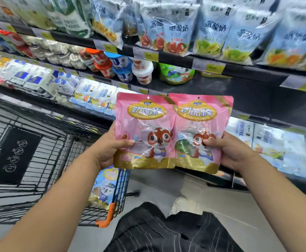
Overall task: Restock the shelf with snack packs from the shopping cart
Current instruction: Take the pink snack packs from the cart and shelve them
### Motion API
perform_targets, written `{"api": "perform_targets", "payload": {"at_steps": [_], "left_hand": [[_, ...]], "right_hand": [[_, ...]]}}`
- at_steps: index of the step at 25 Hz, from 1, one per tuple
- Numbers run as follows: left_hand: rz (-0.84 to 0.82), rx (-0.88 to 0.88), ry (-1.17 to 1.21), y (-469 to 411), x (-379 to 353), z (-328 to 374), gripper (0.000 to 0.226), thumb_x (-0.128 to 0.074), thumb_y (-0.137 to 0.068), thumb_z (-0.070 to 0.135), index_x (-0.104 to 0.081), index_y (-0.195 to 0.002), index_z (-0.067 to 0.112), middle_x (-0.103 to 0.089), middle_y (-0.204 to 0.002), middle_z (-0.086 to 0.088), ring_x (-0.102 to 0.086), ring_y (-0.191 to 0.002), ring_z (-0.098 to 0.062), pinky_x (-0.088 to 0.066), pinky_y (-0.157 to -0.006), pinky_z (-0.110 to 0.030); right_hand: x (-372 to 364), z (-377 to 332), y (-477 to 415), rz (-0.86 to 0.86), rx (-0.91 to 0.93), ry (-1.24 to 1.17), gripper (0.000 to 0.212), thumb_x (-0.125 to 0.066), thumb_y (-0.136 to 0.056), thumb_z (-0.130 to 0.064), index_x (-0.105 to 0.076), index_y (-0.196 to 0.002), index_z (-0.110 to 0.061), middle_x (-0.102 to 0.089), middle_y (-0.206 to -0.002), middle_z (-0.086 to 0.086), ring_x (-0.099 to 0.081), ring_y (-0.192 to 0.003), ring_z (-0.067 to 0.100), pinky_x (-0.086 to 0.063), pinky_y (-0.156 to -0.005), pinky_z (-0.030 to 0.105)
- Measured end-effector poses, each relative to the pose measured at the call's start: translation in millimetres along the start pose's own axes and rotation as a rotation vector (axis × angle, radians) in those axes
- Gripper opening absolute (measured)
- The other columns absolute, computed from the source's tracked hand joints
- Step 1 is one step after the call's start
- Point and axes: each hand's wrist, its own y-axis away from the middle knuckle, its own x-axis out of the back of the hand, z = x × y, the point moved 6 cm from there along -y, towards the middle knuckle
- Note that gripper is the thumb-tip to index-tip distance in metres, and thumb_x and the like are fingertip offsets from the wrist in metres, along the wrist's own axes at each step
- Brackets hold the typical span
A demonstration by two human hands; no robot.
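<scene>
The two pink snack packs (145, 131) (202, 133) are glossy, crinkled plastic film with shiny gold trim. The shopping cart (44, 142) is dark wire, probably coated metal. The shelf edge (239, 70) looks matt black.

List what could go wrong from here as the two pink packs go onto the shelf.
1. Each hand, left hand and right hand, pinches only the lower part of a glossy pink pack; one may slip.
2. The stacked cups beside the bare shelf could get knocked.
</scene>
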Motion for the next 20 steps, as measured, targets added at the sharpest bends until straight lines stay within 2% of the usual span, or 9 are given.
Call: {"api": "perform_targets", "payload": {"at_steps": [4,10,12,15,18,20], "left_hand": [[-0.015,0.046,-0.053,-44,-23,-3,0.083,-0.067,-0.063,-0.007,-0.046,-0.137,0.024,-0.075,-0.106,-0.003,-0.073,-0.093,-0.020,-0.060,-0.074,-0.033],[-0.036,0.129,-0.085,-115,-23,-24,0.091,-0.074,-0.060,-0.004,-0.044,-0.140,0.027,-0.072,-0.116,-0.008,-0.069,-0.106,-0.028,-0.059,-0.083,-0.039],[-0.039,0.150,-0.100,-144,-18,-32,0.094,-0.078,-0.057,-0.003,-0.045,-0.140,0.028,-0.069,-0.119,-0.008,-0.068,-0.107,-0.028,-0.059,-0.084,-0.041],[-0.068,0.130,-0.150,-181,-15,-43,0.082,-0.073,-0.061,-0.001,-0.049,-0.135,0.027,-0.074,-0.111,-0.004,-0.069,-0.105,-0.027,-0.060,-0.080,-0.038],[-0.113,0.111,-0.165,-206,-15,-53,0.078,-0.073,-0.065,-0.006,-0.052,-0.131,0.031,-0.071,-0.119,-0.006,-0.069,-0.109,-0.028,-0.057,-0.091,-0.042],[-0.115,0.075,-0.189,-222,-15,-55,0.078,-0.073,-0.065,-0.010,-0.054,-0.127,0.034,-0.072,-0.119,-0.005,-0.070,-0.107,-0.024,-0.057,-0.091,-0.040]], "right_hand": [[31,-5,-10,0.074,0.011,-0.050,0.031,-0.052,-0.085,0.015,-0.060,-0.106,-0.007,-0.076,-0.085,0.011,-0.075,-0.076,0.023,-0.060,-0.062,0.034],[68,3,-60,0.129,0.022,-0.134,0.050,-0.060,-0.072,0.010,-0.058,-0.121,-0.004,-0.075,-0.097,0.015,-0.074,-0.084,0.028,-0.060,-0.064,0.037],[77,7,-84,0.158,0.039,-0.142,0.050,-0.059,-0.074,0.011,-0.058,-0.121,-0.005,-0.076,-0.097,0.014,-0.075,-0.084,0.027,-0.061,-0.065,0.037],[89,16,-116,0.198,0.072,-0.173,0.054,-0.057,-0.073,0.012,-0.056,-0.125,-0.005,-0.075,-0.098,0.014,-0.075,-0.084,0.026,-0.061,-0.064,0.038],[96,20,-138,0.203,0.133,-0.197,0.052,-0.057,-0.069,0.009,-0.059,-0.118,-0.007,-0.076,-0.095,0.012,-0.074,-0.083,0.025,-0.061,-0.066,0.037],[100,21,-152,0.199,0.170,-0.187,0.044,-0.057,-0.068,0.008,-0.063,-0.109,-0.008,-0.076,-0.092,0.011,-0.075,-0.081,0.024,-0.061,-0.065,0.036]]}}
